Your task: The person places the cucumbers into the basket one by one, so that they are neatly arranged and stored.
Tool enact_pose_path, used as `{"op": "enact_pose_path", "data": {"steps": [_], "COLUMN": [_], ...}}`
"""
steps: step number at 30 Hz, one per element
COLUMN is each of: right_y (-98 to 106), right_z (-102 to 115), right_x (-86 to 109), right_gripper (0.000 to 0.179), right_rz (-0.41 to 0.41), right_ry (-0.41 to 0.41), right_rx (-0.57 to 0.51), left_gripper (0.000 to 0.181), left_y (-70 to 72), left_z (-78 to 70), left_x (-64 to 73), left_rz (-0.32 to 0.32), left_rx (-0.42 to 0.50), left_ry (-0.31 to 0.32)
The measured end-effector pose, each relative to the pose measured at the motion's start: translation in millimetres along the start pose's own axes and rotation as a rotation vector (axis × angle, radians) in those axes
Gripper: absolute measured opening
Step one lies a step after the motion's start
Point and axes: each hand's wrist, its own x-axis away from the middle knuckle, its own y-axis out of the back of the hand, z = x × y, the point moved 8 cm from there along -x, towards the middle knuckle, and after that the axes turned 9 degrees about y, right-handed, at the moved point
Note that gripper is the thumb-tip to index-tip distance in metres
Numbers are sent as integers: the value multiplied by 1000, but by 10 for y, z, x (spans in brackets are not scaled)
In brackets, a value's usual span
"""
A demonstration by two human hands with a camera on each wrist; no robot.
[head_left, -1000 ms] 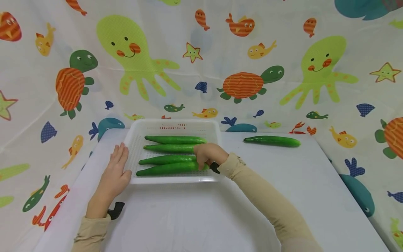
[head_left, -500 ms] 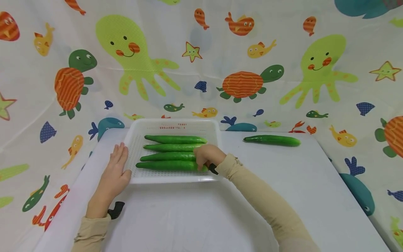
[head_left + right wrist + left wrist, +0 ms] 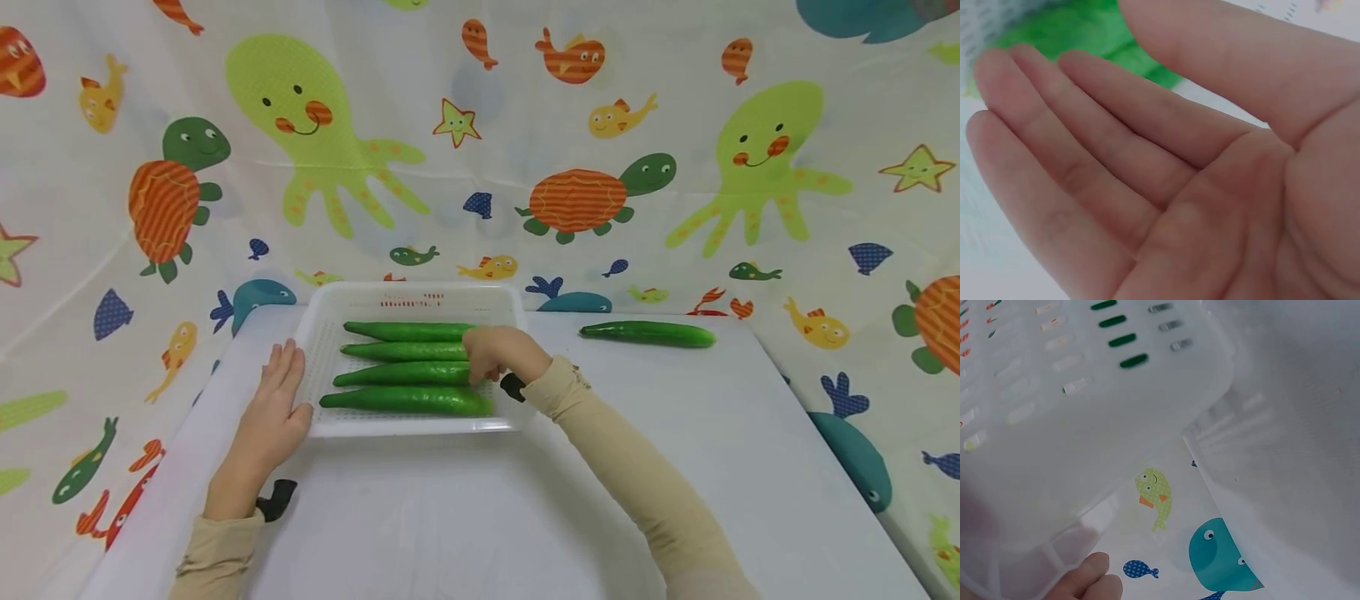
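Observation:
In the head view, several green cucumbers lie side by side in a white plastic basket (image 3: 420, 427). My right hand (image 3: 504, 350) is bent down over the right ends of the farther cucumbers. The right wrist view shows its fingers nearly straight and the thumb apart, with green cucumber (image 3: 1085, 31) beyond the fingertips. The front cucumber (image 3: 405, 400) lies uncovered along its whole length. My left hand (image 3: 272, 408) rests at the basket's left side, fingers straight. From the left wrist, its fingertips (image 3: 1094, 581) show beside the basket wall (image 3: 1054, 481).
Another cucumber (image 3: 647, 333) lies on the white table (image 3: 480, 517), right of the basket near the back edge. A curtain (image 3: 465, 200) printed with sea animals hangs behind the table and along both sides.
My right hand has moved back from the front cucumber to the farther ones. The front cucumbers now lie more evenly spaced. My left hand has stayed in place.

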Motion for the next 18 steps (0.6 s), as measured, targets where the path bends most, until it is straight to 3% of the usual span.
{"op": "enact_pose_path", "data": {"steps": [4,9,18], "right_y": [159,332,700], "right_z": [22,-96,-590], "right_x": [160,367,794], "right_gripper": [20,21,21], "right_rz": [-43,-134,-439], "right_ry": [122,233,310], "right_rx": [-62,-254,-420], "left_gripper": [72,72,72], "left_y": [-5,-9,-8], "left_z": [-1,6,-5], "left_x": [-7,-6,-6], "left_rz": [2,2,8], "left_rx": [6,2,2], "left_ry": [5,7,5]}}
